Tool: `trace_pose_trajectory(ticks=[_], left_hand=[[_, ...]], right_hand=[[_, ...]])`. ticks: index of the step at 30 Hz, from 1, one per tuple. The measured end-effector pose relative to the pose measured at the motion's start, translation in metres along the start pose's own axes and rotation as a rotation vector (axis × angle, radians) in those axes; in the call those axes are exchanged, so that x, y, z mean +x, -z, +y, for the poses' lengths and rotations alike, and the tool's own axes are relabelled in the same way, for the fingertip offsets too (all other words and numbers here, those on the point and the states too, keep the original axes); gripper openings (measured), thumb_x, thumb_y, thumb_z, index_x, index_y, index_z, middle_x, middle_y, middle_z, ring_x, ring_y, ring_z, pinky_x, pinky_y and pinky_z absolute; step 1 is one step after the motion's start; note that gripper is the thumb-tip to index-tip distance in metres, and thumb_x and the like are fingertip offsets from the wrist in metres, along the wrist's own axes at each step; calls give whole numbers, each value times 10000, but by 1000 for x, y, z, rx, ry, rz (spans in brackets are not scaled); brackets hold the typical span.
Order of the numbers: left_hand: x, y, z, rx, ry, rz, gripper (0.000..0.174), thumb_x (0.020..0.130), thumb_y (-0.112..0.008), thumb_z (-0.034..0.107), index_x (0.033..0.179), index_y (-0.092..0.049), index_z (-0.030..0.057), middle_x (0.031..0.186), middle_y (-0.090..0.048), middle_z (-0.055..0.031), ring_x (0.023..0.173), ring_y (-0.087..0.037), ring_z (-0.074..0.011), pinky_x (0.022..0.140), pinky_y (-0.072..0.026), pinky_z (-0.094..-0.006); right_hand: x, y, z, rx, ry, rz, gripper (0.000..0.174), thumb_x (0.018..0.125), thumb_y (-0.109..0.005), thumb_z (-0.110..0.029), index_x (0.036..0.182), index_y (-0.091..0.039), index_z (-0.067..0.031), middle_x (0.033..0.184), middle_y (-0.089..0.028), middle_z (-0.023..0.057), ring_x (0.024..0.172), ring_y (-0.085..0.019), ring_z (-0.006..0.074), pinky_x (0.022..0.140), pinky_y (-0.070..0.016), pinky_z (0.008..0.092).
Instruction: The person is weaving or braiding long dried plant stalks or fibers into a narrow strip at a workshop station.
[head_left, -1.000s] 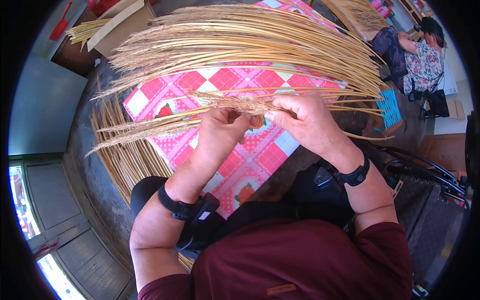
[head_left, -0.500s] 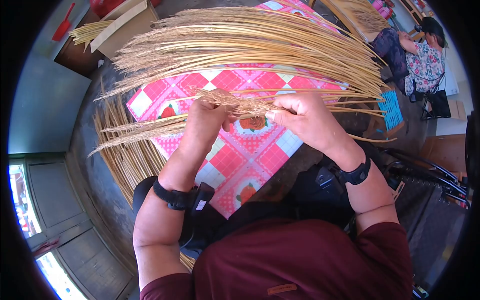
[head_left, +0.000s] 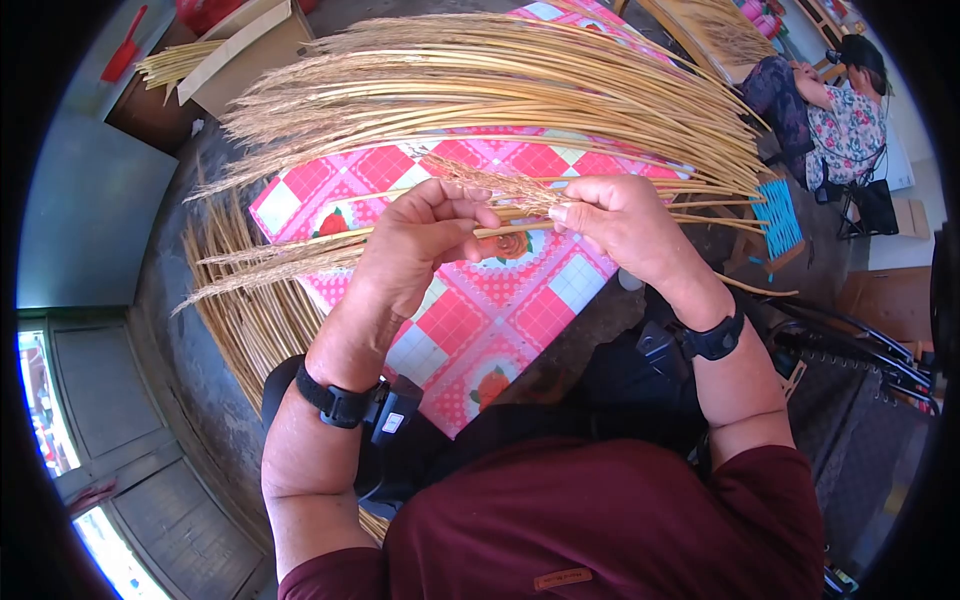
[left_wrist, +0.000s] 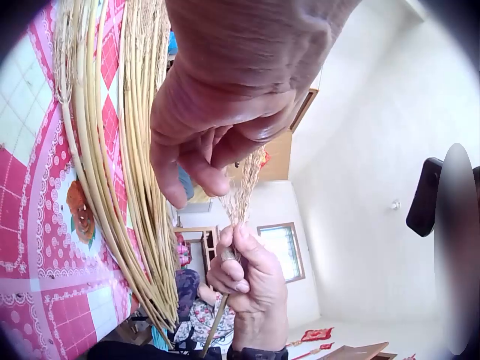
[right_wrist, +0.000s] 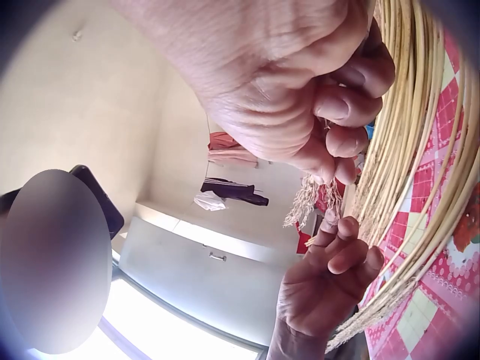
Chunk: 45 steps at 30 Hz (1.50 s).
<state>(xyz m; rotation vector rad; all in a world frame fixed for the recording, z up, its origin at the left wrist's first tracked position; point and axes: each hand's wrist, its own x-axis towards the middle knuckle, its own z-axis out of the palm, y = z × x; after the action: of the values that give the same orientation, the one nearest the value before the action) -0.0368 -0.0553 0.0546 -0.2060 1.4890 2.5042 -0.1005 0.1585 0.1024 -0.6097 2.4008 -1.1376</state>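
Note:
Above the tablecloth, my right hand (head_left: 625, 225) pinches a dried grass stalk just below its feathery seed head (head_left: 500, 187). The seed head points left, and in the left wrist view the thin stem (left_wrist: 216, 326) runs out below the right fist. My left hand (head_left: 420, 240) is close beside the plume with its fingers loosely bent and apart. In the right wrist view, the left palm (right_wrist: 319, 296) faces up, its fingertips right at the hanging seed strands (right_wrist: 304, 202).
A big bundle of plumed stalks (head_left: 520, 85) spans the pink checked tablecloth (head_left: 480, 330). A few stalks lie nearer, under the hands. More stalks (head_left: 250, 310) rest low at left. A blue woven stool (head_left: 778, 220) stands at right; another person (head_left: 850, 130) sits behind it.
The left hand moved left along the seed head, then came back toward the right hand with its fingers spread from the plume. The right hand keeps its pinch, having shifted slightly right.

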Motion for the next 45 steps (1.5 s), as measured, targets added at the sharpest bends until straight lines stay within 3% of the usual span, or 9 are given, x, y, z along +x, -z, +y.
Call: trace_pose_trajectory(ticks=[4, 7, 21, 30, 33, 36, 40, 43, 45], left_hand=[[-1, 6, -5, 60, 15, 37, 136, 856, -558, 20, 990, -557, 2, 879, -637, -114, 602, -571, -123, 713, -554, -309], [0, 7, -6, 101, -8, 56, 126, 871, -576, 76, 976, -565, 7, 841, -639, -97, 565, -553, -108, 676, -546, -284], [4, 3, -15, 238, -88, 146, 113, 886, -560, 97, 834, -576, -2, 747, -639, -66, 528, -520, -85, 484, -417, -213], [14, 11, -14, 1220, -460, 407, 122, 761, -619, 113, 859, -623, 40, 603, -566, -106, 558, -577, -134, 532, -465, -324], [24, 27, -13, 1171, -480, 428, 92, 800, -588, 103, 841, -619, 26, 624, -595, -84, 533, -560, -133, 516, -464, -311], [15, 18, 2, 624, -128, 357, 96, 808, -504, -14, 841, -594, -9, 712, -619, -72, 558, -569, -126, 588, -499, -262], [8, 14, -3, 212, -187, 121, 144, 815, -586, 9, 952, -582, -35, 897, -632, -106, 704, -595, -143, 703, -508, -280], [3, 9, 1, 177, 75, -52, 228, 815, -634, 55, 1017, -574, -31, 943, -633, -112, 752, -595, -151, 726, -496, -285], [5, 10, -5, 207, 46, -101, 247, 812, -649, 74, 1025, -576, -27, 950, -637, -111, 748, -597, -159, 720, -495, -289]], right_hand=[[0, -1, -2, 0, -5, 2, 222, 830, -615, -196, 755, -613, 13, 505, -421, 63, 487, -386, 99, 466, -329, 298], [0, 0, -1, -17, 37, -20, 229, 861, -597, -217, 772, -618, -7, 522, -421, -47, 475, -377, 30, 429, -285, 222], [-4, -2, 0, -19, 89, -14, 200, 846, -606, -177, 745, -601, -5, 543, -428, -34, 486, -374, 42, 445, -301, 244], [-6, -7, -3, 42, 98, -48, 195, 849, -605, -151, 740, -599, 11, 536, -414, -41, 480, -359, 35, 435, -288, 239], [-6, -3, -2, 52, 72, -50, 201, 851, -601, -152, 735, -595, 13, 543, -417, -37, 489, -361, 39, 444, -292, 243], [-5, -1, 4, 49, 82, -41, 210, 852, -598, -158, 734, -592, 15, 560, -430, -27, 508, -373, 46, 462, -301, 247], [-6, 2, 5, 15, 67, -42, 219, 851, -599, -165, 733, -592, 19, 583, -448, -13, 535, -385, 54, 482, -313, 252], [-6, 3, 7, -6, 73, -33, 224, 851, -601, -170, 735, -591, 21, 583, -444, -13, 535, -381, 54, 482, -314, 254], [-6, 2, 5, 6, 63, -30, 221, 849, -604, -167, 733, -591, 21, 582, -444, -14, 540, -386, 54, 485, -318, 256]])
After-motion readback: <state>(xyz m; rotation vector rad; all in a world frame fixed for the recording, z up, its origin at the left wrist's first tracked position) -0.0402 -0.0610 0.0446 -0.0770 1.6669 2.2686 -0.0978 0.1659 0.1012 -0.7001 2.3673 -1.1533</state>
